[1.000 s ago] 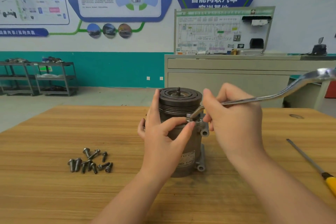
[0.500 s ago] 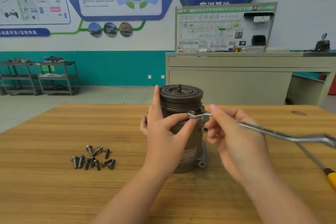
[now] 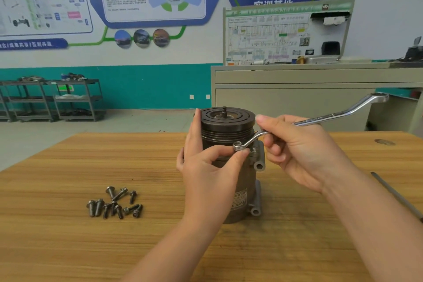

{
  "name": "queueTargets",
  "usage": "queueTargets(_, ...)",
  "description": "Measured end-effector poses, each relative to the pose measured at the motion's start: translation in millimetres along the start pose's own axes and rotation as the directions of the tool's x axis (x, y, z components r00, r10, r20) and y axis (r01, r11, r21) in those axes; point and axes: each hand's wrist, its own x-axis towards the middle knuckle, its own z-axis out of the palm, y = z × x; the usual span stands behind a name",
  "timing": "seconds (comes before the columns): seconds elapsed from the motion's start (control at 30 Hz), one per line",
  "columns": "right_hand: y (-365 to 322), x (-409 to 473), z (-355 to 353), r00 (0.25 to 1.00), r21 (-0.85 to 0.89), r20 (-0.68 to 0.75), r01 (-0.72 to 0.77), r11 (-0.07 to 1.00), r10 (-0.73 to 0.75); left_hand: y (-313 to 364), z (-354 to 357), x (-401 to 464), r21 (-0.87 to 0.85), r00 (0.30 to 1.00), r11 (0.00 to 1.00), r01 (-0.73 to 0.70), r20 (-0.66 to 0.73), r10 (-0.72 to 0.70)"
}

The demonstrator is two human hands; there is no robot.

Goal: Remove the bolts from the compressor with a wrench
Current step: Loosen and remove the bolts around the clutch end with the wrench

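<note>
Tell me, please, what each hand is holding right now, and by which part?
The right hand grips the wrench along its shank, near the lower ring end. The left hand wraps the compressor body, thumb and fingertip steadying that ring end.

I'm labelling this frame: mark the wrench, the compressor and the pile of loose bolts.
wrench (image 3: pixel 334 116), head view, on the bare shank beyond the right hand.
compressor (image 3: pixel 229 121), head view, on the dark pulley at its top.
pile of loose bolts (image 3: pixel 114 206), head view, mid-pile.
</note>
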Motion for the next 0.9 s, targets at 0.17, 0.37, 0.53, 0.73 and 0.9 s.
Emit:
queueTargets(0.17, 12.8, -10.8, 3.8, 0.960, -0.208, -0.063, 0.253, 0.945, -0.271, -0.1, 1.5, 0.2, 0.099, 0.999, 0.994, -0.052, -0.009, 0.053)
queueTargets(0.37, 33.0, -35.6, 27.0, 0.545, -0.710, 0.326, 0.681, 0.181, -0.772, -6.2, -0.6, -1.1, 0.138, 0.998, 0.989, -0.055, 0.045, 0.049)
queueTargets(0.53, 41.6, -34.5, 20.5, 0.781, -0.399, -0.179, 0.498, 0.770, -0.598, -8.2, 0.6, -2.6, 0.168, 0.996, 0.982, -0.092, 0.006, 0.092)
queueTargets(0.73, 12.5, -1.1, 5.7, 0.987, 0.249, -0.156, 0.001, 0.968, 0.040, -11.0, 0.2, -2.2, 0.164, 0.995, 0.981, -0.103, 0.011, 0.103)
queueTargets(0.9, -7.2, -11.9, 14.1, 0.878, -0.287, -0.160, 0.396, 0.873, -0.451, -12.8, -2.8, -0.7, 0.197, 0.991, 0.972, -0.129, 0.041, 0.124)
